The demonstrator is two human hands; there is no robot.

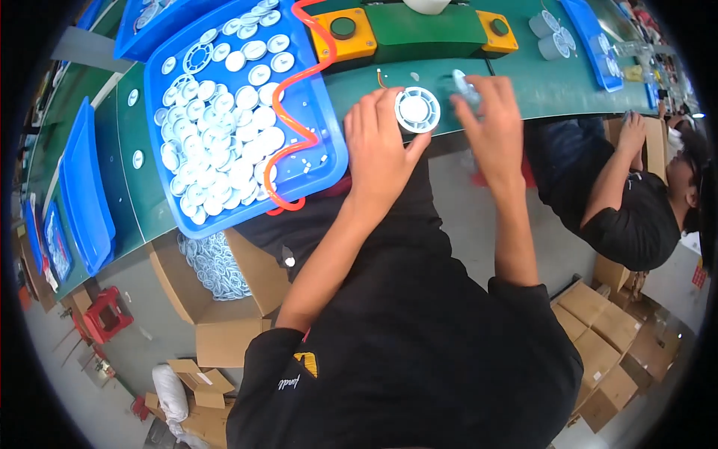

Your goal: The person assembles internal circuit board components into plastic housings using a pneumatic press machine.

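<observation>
My left hand (380, 142) grips a round white plastic part with ribbed spokes (417, 109) at the front edge of the green bench (523, 82). My right hand (490, 120) hovers just right of it, fingers pinched on a small pale blurred piece (464, 84). A big blue tray (329, 150) to the left holds several white round caps (224, 157) and a ringed disc (197, 56). An orange coiled hose (288, 112) lies across that tray.
A green fixture with two yellow button boxes (419, 34) stands behind my hands. More blue trays (86, 187) line the left and the far right (594, 37). An open carton of white parts (217, 262) sits below the bench. Another person (636, 194) sits at right among cartons (606, 337).
</observation>
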